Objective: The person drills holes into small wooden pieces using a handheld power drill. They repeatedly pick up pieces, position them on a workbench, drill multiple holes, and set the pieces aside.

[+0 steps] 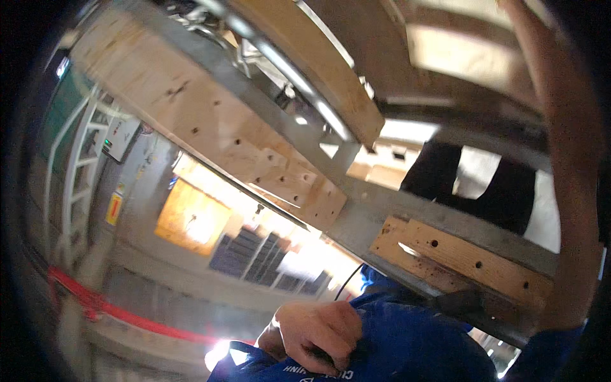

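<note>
My left hand [315, 331] is closed, its fingers curled in against the front of my blue shirt [420, 344]. A dark gap shows under the fingers, and whatever they may hold is hidden. My right forearm [569, 172] rises along the right side, smeared by motion, and its hand lies beyond the top edge. Close to that arm is a short wooden board [464, 251] with several dark holes. A longer pale wooden board [216, 121] with holes runs from the upper left towards the middle. Both boards lie along a grey metal beam [363, 216].
Another wooden beam [318, 57] and a shiny metal tube [299, 83] cross the top. Dark trousered legs [471, 184] show beyond the grey beam. At left are a white ladder [83, 165], a red rail [127, 318] and an orange-brown panel [194, 213]. Dark stacked blocks [248, 254] stand behind.
</note>
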Demonstrator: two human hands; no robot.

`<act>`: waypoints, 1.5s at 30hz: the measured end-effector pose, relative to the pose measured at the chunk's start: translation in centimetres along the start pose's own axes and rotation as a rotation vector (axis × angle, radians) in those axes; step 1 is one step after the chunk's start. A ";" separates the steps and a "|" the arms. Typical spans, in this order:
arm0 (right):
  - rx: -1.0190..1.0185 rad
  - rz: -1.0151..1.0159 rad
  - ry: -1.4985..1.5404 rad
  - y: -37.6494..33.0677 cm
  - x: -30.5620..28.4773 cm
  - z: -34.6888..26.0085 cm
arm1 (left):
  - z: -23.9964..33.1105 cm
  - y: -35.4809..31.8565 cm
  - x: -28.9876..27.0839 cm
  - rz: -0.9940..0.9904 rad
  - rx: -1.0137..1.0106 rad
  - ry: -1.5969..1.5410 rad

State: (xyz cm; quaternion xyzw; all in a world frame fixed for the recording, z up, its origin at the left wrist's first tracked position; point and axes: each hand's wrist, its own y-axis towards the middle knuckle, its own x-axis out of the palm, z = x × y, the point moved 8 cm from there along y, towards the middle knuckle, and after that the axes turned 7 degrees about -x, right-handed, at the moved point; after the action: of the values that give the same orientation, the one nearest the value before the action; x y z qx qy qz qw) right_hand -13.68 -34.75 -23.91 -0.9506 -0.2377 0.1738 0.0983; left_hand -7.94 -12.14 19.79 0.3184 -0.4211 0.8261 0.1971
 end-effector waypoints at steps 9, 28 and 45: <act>0.449 -0.344 0.955 -9.3 3.3 -17.4 | 2.0 -12.5 3.0 0.225 0.574 0.047; -0.027 0.752 1.460 -21.3 7.0 -30.7 | -9.8 -7.4 -19.1 0.585 0.542 -0.691; 0.163 0.963 1.525 -23.5 8.9 -28.1 | -9.9 -7.0 -18.5 0.558 0.493 -0.756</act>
State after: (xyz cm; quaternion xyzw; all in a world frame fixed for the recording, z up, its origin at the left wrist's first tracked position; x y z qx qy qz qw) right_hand -5.56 -12.94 5.74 -0.7944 0.3283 -0.4646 0.2129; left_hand 5.99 -1.10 6.56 0.5068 -0.3250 0.7492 -0.2762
